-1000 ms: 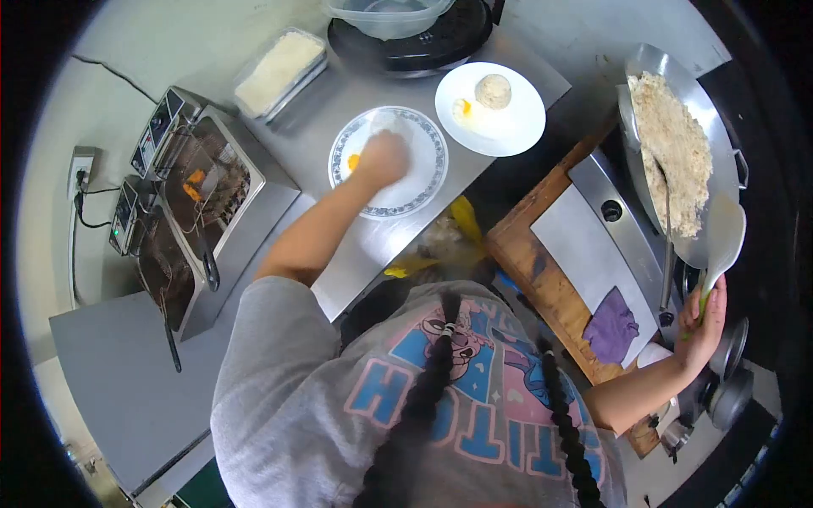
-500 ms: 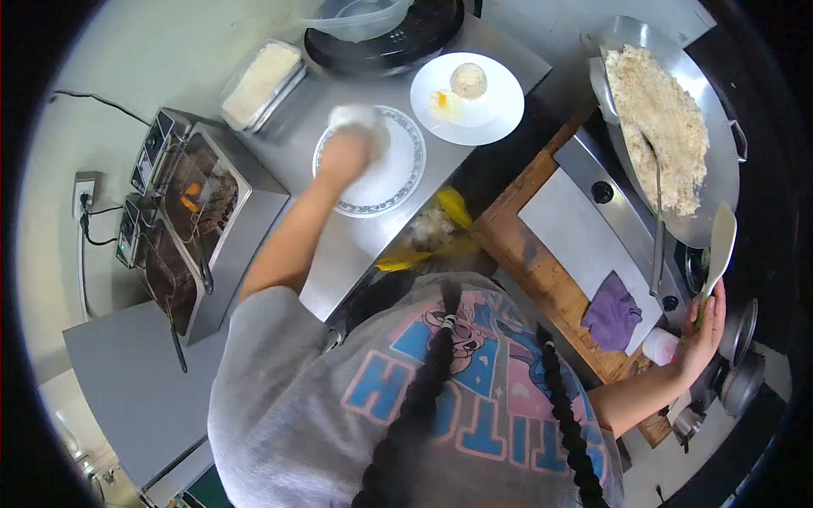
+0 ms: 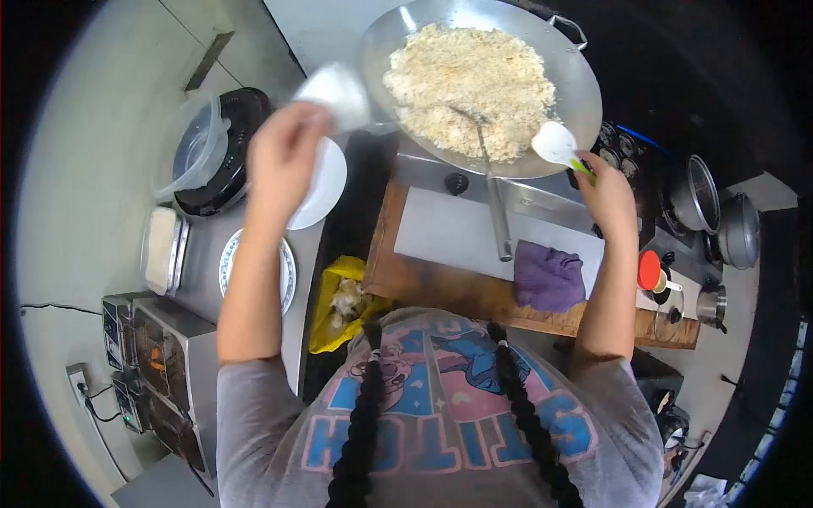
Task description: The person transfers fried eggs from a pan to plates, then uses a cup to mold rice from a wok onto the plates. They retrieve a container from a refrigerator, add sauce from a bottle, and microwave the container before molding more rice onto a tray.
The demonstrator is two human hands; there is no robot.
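Beside the left rim of the wok [image 3: 385,38], I log the left grip [image 3: 284,161] clenched around a small white bowl [image 3: 334,91]; the rice [image 3: 474,80] lies just to its right. Meanwhile the right grip [image 3: 605,190] grasps the spatula [image 3: 555,142], blade at the rice's near edge.
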